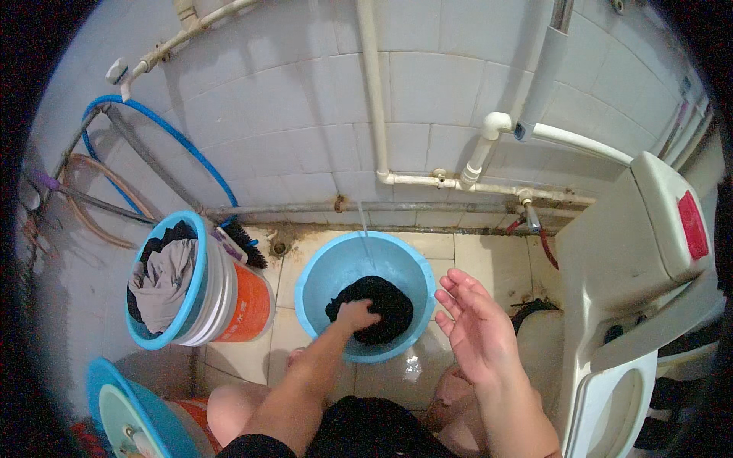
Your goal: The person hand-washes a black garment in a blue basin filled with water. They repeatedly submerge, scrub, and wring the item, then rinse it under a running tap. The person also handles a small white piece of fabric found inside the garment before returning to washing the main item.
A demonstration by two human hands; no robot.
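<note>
Head view, looking down at a tiled washroom floor: I see my left hand (357, 314) reaching into a light blue basin (313, 294) on the floor, its fingers closed on a black garment (389, 305) that lies bunched in the bottom of the basin. My right hand (475, 324) hovers just right of the basin rim, fingers spread wide and palm turned inward, holding nothing. A thin stream of water (364, 229) falls into the basin from above. Left of the basin stand stacked buckets (244, 301), orange and white with a blue one on top, holding a grey cloth (164, 282) over dark laundry; a black brush (246, 243) rests behind them. Another blue tub (99, 382) sits at the lower left. White pipes (458, 182) run along the tiled wall, and 1 white toilet (611, 305) fills the right.
</note>
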